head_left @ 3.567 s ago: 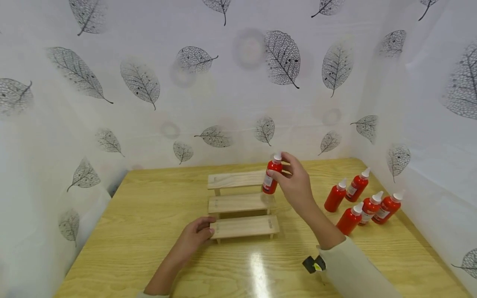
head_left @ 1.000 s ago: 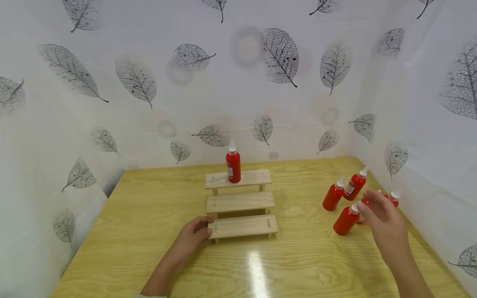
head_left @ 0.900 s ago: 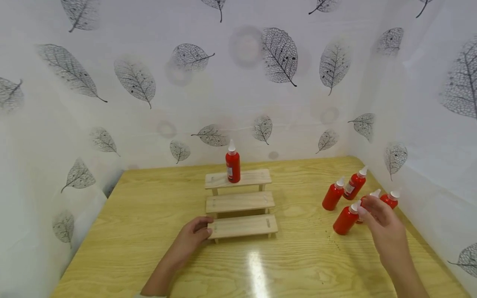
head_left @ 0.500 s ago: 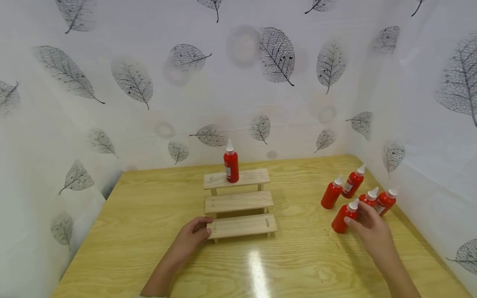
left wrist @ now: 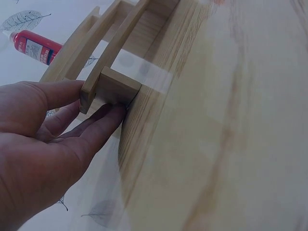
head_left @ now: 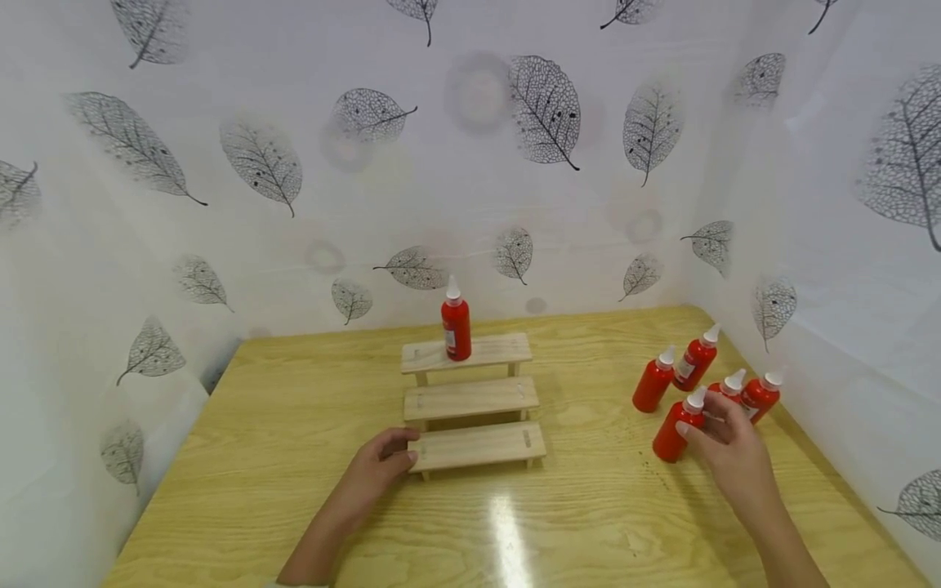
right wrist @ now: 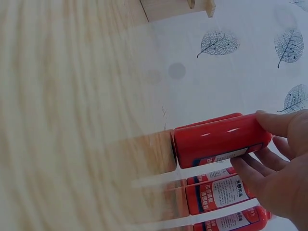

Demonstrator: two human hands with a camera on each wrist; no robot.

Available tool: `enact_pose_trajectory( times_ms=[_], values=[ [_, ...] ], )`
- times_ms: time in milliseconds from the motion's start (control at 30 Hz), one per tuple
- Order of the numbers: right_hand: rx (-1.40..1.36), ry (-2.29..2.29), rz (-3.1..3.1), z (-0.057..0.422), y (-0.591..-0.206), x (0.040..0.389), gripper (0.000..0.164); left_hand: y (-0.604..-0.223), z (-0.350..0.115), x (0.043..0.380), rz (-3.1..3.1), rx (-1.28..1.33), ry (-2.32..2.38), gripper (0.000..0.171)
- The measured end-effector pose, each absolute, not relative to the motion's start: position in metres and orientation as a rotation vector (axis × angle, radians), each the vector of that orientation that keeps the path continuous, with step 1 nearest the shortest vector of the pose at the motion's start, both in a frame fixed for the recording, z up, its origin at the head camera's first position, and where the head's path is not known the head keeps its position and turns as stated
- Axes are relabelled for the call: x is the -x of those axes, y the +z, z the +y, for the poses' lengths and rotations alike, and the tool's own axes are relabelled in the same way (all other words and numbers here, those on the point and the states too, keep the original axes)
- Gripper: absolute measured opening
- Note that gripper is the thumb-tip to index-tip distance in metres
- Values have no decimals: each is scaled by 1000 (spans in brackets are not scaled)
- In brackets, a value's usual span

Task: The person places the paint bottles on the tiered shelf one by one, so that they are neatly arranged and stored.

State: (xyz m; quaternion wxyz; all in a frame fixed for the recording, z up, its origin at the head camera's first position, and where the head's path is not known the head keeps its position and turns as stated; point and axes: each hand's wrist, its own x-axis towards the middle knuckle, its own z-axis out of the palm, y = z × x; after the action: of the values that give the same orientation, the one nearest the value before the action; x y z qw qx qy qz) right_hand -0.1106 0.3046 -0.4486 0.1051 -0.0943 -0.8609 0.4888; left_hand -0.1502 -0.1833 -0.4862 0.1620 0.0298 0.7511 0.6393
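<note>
A three-step wooden display rack [head_left: 478,445] stands mid-table. My left hand [head_left: 376,467] holds the left end of its lowest step. In the left wrist view the thumb presses the board's end while the fingers [left wrist: 103,127] curl in below, by the leg [left wrist: 118,86]. A red squeeze bottle [head_left: 457,331] with a white pointed nozzle stands upright on the top step, left of its right half. At the right, my right hand [head_left: 735,457] grips another red squeeze bottle [head_left: 669,437] between thumb and fingers. Its base [right wrist: 175,149] is right at the tabletop in the right wrist view.
Several more red bottles stand close around the gripped one: one behind it [head_left: 653,384], one farther back [head_left: 695,363], and two to its right, partly hidden by my hand. Leaf-printed white curtains [head_left: 478,204] border the wooden table [head_left: 309,392] at the back and sides.
My right hand has left its first bottle on the top step, moved right to the group and taken hold of the front bottle. My left hand has stayed on the rack.
</note>
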Motion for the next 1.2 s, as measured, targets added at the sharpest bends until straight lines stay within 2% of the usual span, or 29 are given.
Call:
enact_pose_trajectory(
  times_ms=[433, 833, 1200],
  values=[
    [155, 1383, -2412, 287, -432, 117, 57, -488, -184, 151, 2158, -79, 1823, 43],
    [5, 1400, -2433, 258, -409, 137, 58, -488, -184, 150, 2165, -91, 1816, 42],
    [-257, 1553, -2334, 222, -385, 162, 53, -484, -185, 149, 2141, -99, 1797, 44]
  ],
)
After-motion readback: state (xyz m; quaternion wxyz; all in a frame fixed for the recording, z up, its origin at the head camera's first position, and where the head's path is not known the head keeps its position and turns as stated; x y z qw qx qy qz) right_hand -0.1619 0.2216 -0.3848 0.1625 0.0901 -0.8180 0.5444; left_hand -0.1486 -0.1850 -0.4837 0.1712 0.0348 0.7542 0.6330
